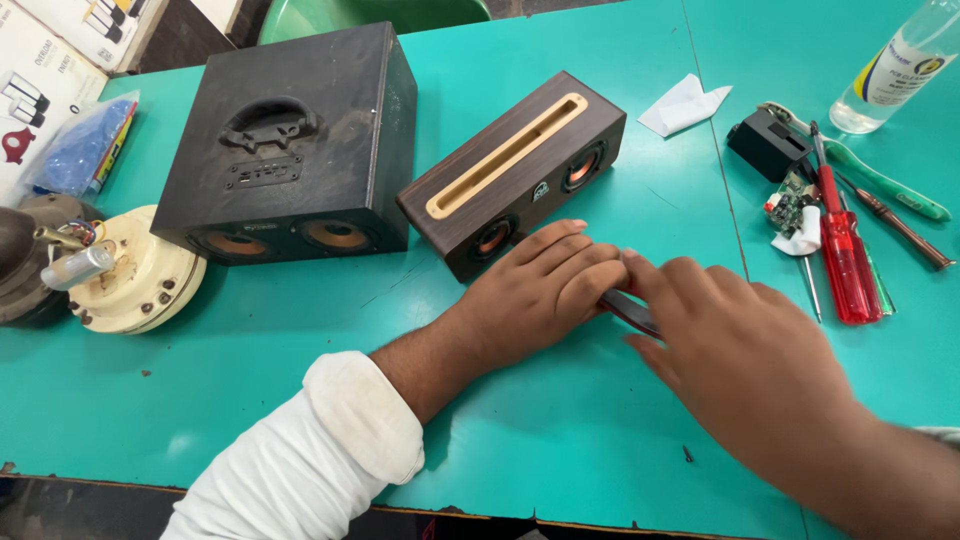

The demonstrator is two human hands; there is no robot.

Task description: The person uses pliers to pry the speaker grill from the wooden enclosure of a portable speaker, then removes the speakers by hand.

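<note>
Nearest, at about six o'clock, the two hands meet on the teal tabletop (560, 430). The left hand (545, 285), coming from a rolled white sleeve (330, 440) at seven o'clock, lies flat with its fingers stretched out and pressed together, gripping nothing but resting on top of a thin dark flat piece (630, 312). The right hand (740, 350), reaching in from four o'clock, is loosely open too, its fingertips touching the left hand's fingertips and the same dark piece, which shows only as a narrow strip between and under them; what it is cannot be told. A tiny dark screw (687, 455) lies on the tabletop at five o'clock, near the right wrist.

Just beyond the left hand, towards twelve o'clock, stands a dark wooden speaker (515, 170) with a pale slot along its top and round cones on its front; the left fingertips are just beside its near corner. At eleven o'clock sits a larger black speaker box (290, 140) with a recessed handle. At nine o'clock lies a cream motor part (135, 275) with wires.

At two o'clock lie a red screwdriver (845, 250), a small circuit board (790, 205), a little black box (768, 143), a green toothbrush (880, 180) and a brown-handled tool (900, 230). Farther off are a folded white paper (685, 105) and a clear bottle (895, 70) at one o'clock.
</note>
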